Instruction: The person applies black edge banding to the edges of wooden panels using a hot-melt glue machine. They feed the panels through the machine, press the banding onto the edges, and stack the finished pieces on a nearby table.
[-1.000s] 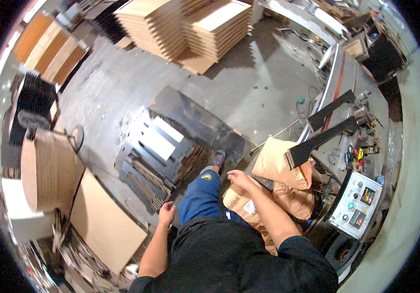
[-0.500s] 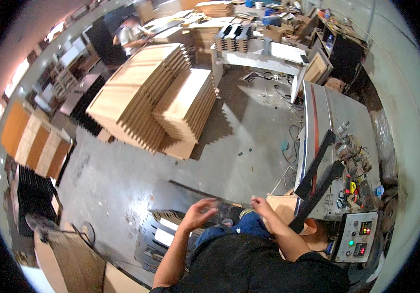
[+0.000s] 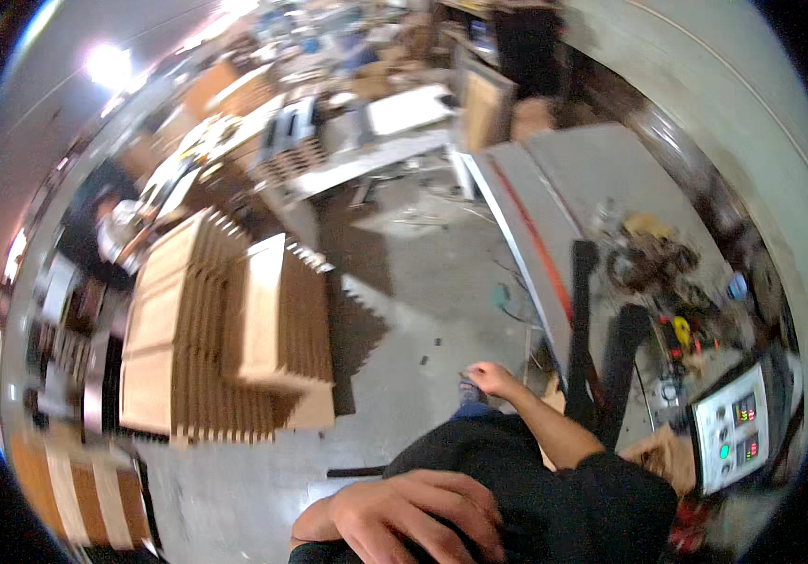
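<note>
My left hand (image 3: 413,515) is raised close in front of my black shirt, its fingers spread and somewhat bent, with nothing seen in it. Farther forward, my right hand (image 3: 490,379) is held over my leg, fingers drawn together; whatever they may hold is too small to make out. To the right of that hand, two long black strips (image 3: 582,324) lie over the edge of a grey worktable (image 3: 601,179). Beside them on the table are a yellow-handled tool (image 3: 681,329) and a heap of greasy-looking parts (image 3: 648,258).
A tall stack of wooden panels (image 3: 164,329) with a shorter stack (image 3: 268,310) against it stands at left. A control box (image 3: 731,428) with lit displays is at lower right. Another person (image 3: 120,226) works at the far left. Cables lie on the floor along the worktable.
The view has swung right, so the panel stacks sit farther left. My left hand has come up and back toward my chest; my right hand stays forward with its fingers together.
</note>
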A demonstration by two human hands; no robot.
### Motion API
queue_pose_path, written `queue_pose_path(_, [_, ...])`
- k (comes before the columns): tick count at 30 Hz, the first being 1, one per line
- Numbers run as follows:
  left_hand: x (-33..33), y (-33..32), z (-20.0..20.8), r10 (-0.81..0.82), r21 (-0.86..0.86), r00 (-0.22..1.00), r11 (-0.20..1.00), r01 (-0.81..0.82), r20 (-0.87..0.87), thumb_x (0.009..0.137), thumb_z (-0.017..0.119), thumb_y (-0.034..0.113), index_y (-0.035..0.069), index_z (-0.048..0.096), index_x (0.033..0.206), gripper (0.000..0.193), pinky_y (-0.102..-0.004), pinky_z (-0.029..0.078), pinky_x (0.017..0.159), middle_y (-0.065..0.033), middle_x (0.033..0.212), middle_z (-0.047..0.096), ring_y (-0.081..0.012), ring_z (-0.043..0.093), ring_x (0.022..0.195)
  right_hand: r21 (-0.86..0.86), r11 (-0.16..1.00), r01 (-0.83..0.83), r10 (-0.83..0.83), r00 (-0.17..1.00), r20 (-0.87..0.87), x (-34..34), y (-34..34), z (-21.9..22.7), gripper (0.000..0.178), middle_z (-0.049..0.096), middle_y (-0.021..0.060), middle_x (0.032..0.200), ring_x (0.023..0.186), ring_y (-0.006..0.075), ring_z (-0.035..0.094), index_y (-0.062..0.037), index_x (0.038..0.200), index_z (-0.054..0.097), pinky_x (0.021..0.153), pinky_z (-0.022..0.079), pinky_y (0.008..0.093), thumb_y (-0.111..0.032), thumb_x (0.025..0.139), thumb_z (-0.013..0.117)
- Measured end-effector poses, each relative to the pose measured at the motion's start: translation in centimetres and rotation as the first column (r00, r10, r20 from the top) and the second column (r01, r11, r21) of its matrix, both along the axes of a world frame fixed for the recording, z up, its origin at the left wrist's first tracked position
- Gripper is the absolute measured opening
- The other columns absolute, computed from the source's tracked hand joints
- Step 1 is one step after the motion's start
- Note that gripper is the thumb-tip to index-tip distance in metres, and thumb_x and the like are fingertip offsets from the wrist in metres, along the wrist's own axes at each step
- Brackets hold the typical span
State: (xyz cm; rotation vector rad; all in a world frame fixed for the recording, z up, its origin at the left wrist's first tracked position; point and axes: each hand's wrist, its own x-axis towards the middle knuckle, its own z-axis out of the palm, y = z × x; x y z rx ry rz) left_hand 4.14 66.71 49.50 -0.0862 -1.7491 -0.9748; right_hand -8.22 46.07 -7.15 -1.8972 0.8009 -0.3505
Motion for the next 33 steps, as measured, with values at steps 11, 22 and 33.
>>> queue_pose_path(11, [3.6,-25.1,-4.9,0.17,0.207,0.737,0.977,-0.042,-0.654,0.112,0.061,0.027,0.013,0.058,0.094,0.023,-0.0519,0.058,0.071,-0.0114,0.102,0.072,-0.0343,0.074,0.086,-0.507,0.519,0.688,-0.688,0.689,0.23,3.7,-15.7,13.1,0.046,0.067,0.0201,0.137,0.13,0.0417,0.062,-0.0046,0.138,0.065,0.113,0.048,0.0493,-0.002,0.092,0.074])
queue_pose_path(22, [5.0,-39.3,-6.5,0.03,0.175,0.273,0.833,0.525,-0.962,0.11,0.067,0.025,0.003,0.07,0.104,0.023,-0.0439,0.058,0.069,-0.0143,0.105,0.07,-0.0311,0.072,0.083,-0.856,0.069,0.513,-0.899,-0.339,-0.276,-0.6,-13.2,6.4,0.076,0.045,0.0183,0.169,0.157,0.0465,0.037,-0.0177,0.169,0.04,0.124,0.03,0.0687,-0.047,0.103,0.067])
queue_pose_path(33, [14.8,-50.2,-9.2,-0.009,0.323,0.387,0.532,0.783,-0.922,0.109,0.067,0.018,0.007,0.06,0.115,0.014,-0.0392,0.055,0.06,-0.0157,0.102,0.069,-0.0254,0.067,0.072,-0.911,-0.042,0.41,-0.823,-0.532,-0.201,1.6,-15.2,4.2,0.065,0.048,0.0113,0.164,0.156,0.0355,0.039,-0.017,0.164,0.042,0.13,0.021,0.0612,-0.028,0.101,0.055])
